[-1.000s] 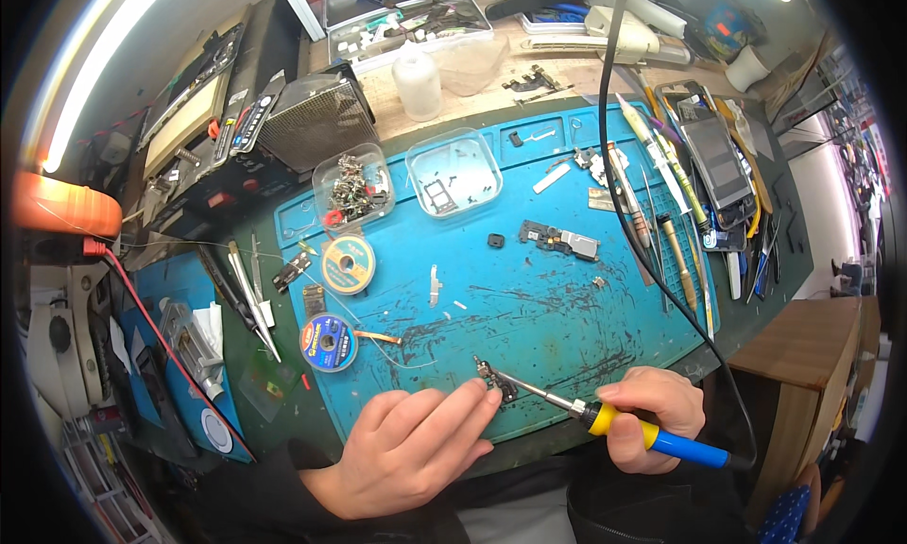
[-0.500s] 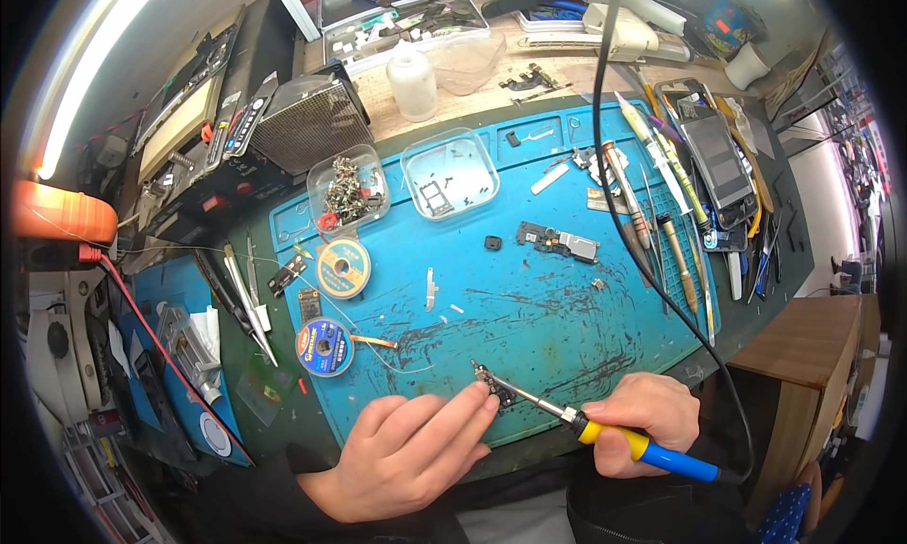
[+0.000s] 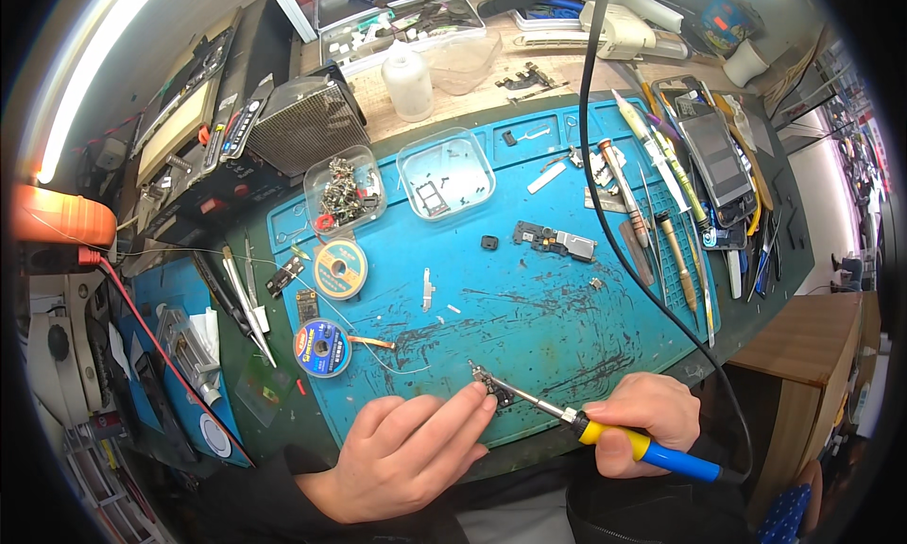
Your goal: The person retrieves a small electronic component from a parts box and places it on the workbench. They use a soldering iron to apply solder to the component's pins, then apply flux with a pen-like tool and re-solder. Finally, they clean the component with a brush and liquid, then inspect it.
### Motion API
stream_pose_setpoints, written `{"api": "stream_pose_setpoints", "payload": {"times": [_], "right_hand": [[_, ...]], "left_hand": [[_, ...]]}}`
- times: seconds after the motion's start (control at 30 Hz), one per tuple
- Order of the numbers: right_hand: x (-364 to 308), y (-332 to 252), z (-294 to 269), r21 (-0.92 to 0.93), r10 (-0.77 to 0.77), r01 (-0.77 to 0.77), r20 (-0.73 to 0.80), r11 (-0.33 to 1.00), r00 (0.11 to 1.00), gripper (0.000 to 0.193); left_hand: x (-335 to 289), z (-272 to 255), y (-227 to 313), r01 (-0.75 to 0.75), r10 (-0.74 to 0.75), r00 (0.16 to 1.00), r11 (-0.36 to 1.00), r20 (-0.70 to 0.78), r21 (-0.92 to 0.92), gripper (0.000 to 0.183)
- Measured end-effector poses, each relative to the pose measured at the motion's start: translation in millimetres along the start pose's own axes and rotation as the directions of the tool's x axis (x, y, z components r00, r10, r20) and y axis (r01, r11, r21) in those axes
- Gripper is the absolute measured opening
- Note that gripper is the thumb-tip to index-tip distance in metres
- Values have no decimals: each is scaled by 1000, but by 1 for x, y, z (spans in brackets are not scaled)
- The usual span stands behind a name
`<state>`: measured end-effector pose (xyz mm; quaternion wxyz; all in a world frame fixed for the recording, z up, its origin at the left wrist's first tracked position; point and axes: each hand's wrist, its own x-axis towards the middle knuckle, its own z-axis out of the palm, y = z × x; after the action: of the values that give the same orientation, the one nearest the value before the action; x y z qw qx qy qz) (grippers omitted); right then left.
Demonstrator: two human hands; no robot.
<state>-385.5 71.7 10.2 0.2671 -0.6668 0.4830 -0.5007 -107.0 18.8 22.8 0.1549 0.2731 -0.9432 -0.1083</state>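
Near the front edge of the blue work mat [image 3: 548, 336] lies a small dark circuit board [image 3: 498, 390] with metal parts on it. My left hand [image 3: 406, 454] holds it down with the fingertips, which cover its left side. In my right hand [image 3: 647, 421] is a soldering iron [image 3: 675, 459] with a blue and yellow handle, gripped between thumb and fingers. Its metal shaft slants up to the left, and its tip meets the board right beside my left fingertips. Whether solder is melting there is too small to tell.
A solder wire spool [image 3: 340, 268] and a blue-labelled braid spool [image 3: 323, 348] sit to the left. Behind are clear boxes of screws [image 3: 348, 187] and small parts [image 3: 447, 174]. The black cord [image 3: 619, 232] arches over the mat's right side, near several tools and a phone [image 3: 710, 152].
The whole view has shifted very slightly. Both hands, the circuit board and the soldering iron keep the same positions.
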Motion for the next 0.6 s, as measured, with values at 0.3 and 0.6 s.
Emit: {"api": "stream_pose_setpoints", "payload": {"times": [0.3,0.6], "right_hand": [[2,1,0,3,-10,10,7,1000,1000,19],[1,2,1,-6,15,-15,-11,1000,1000,20]], "left_hand": [[0,0,0,2,-2,1000,1000,5,-3,50],[0,-1,1,4,-4,1000,1000,8,5,50]]}}
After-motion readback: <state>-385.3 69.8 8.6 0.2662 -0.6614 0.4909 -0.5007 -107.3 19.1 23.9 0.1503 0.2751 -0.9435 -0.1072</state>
